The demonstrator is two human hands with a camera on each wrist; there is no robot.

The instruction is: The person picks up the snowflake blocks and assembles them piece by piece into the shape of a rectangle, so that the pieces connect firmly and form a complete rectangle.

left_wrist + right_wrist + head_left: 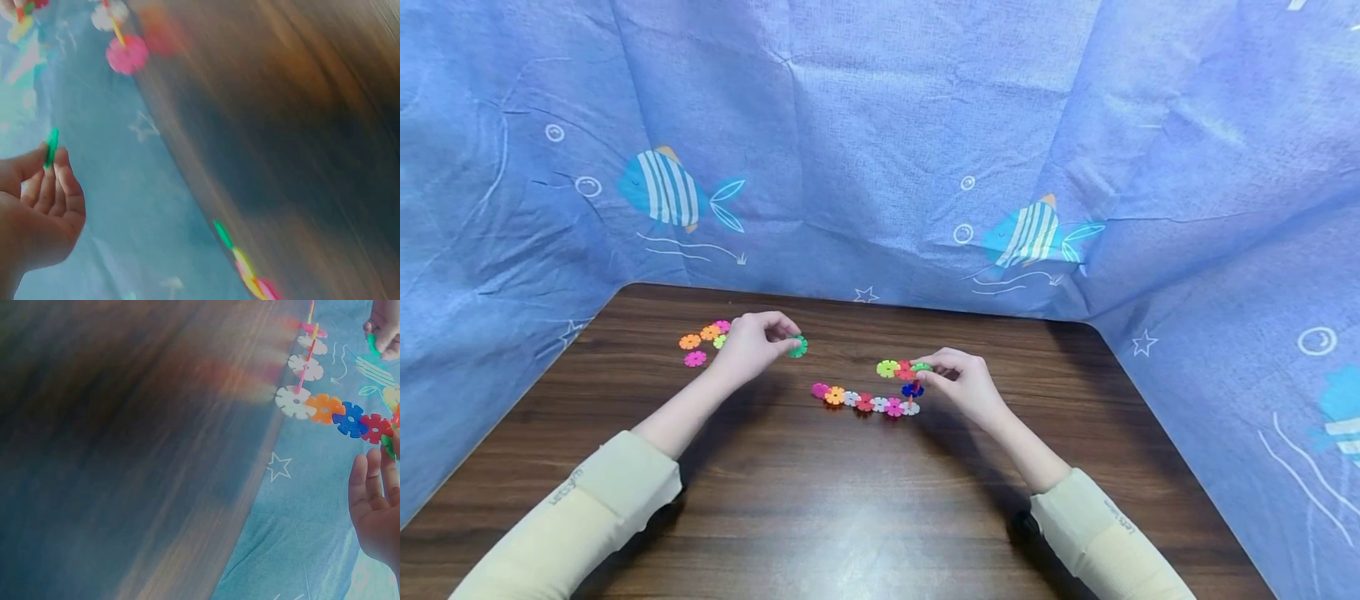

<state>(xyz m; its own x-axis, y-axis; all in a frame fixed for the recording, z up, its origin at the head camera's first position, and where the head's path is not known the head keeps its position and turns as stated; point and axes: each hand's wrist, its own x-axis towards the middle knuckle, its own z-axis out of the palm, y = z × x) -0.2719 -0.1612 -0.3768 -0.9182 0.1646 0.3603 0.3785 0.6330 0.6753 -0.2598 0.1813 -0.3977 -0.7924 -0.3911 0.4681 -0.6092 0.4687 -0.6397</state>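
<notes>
My left hand point(748, 343) pinches a green snowflake disc point(799, 347) between thumb and fingertips, above the table at left of centre. The left wrist view shows that disc point(52, 147) edge-on. To the right, my right hand point(964, 383) grips a chain of interlocked snowflake discs point(865, 403) by a green disc point(921, 367) near its upper end. One row of pink, orange, white and red discs runs leftward. From its right end, orange, blue point(351, 420) and red discs rise to the green one. A yellow-green disc point(887, 368) sticks out leftward at the top.
Several loose discs, among them an orange disc point(689, 342) and a pink disc point(696, 358), lie on the brown wooden table point(820, 492) beside the left forearm. A blue curtain point(880, 150) with printed fish hangs behind and beside the table.
</notes>
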